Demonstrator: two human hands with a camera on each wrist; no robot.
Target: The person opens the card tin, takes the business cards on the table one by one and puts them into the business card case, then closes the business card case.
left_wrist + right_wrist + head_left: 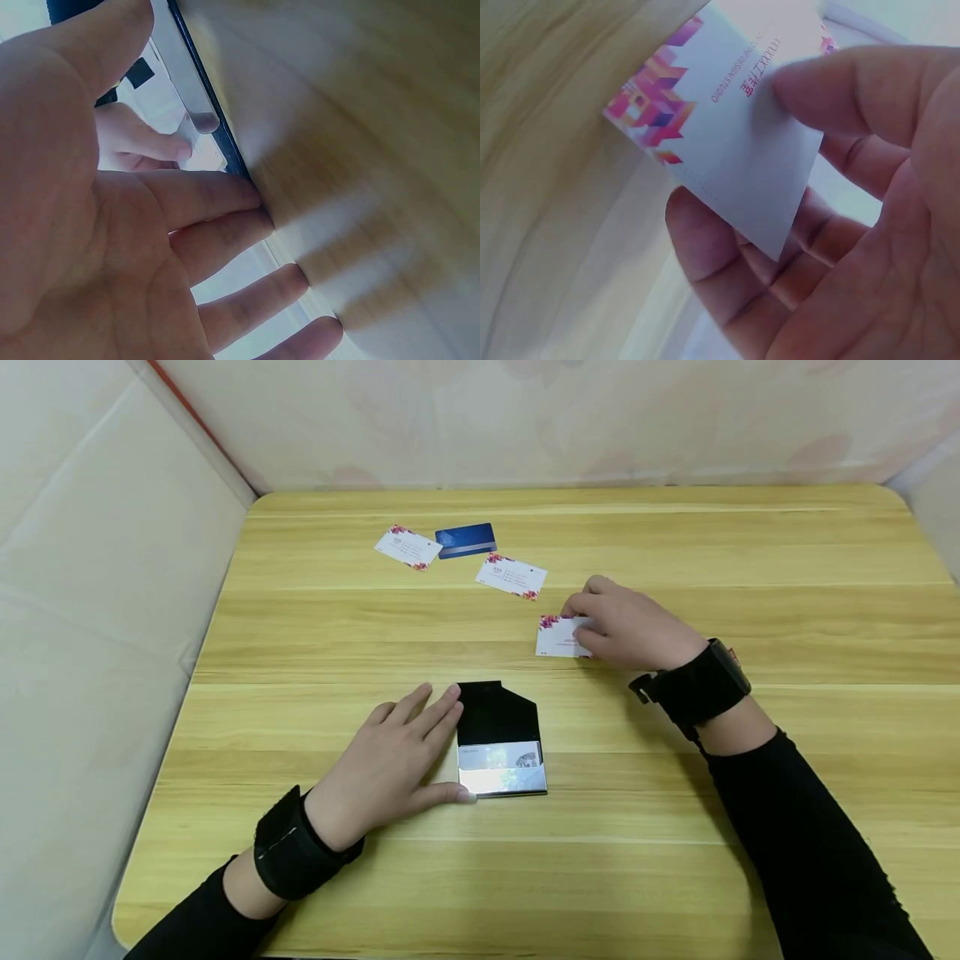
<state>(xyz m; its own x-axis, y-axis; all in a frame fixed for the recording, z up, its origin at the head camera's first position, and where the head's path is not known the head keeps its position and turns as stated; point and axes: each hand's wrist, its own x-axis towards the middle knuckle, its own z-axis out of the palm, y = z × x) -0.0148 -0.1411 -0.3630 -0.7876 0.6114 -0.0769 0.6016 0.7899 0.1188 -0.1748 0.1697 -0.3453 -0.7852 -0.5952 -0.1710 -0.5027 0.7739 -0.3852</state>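
Observation:
My right hand (630, 622) pinches a white business card (557, 639) with pink and purple corner patterns, thumb on its face and fingers behind. In the right wrist view the card (705, 112) shows red printed lettering. My left hand (393, 760) lies with fingers extended along the left side of a card case (498, 714), thumb tip at its lower left corner. The case's black flap is folded back away from me. A pale card (487, 755) sticks partly out of its shiny metal pocket. In the left wrist view the fingertips (259, 196) meet the tabletop beside the case edge.
Farther back on the wooden table (300, 710) lie two white business cards, a left one (408, 547) and a right one (512, 577). A blue card (467, 541) sits between them, its left edge meeting the left one. Pale walls (562, 427) stand behind the table and at its sides.

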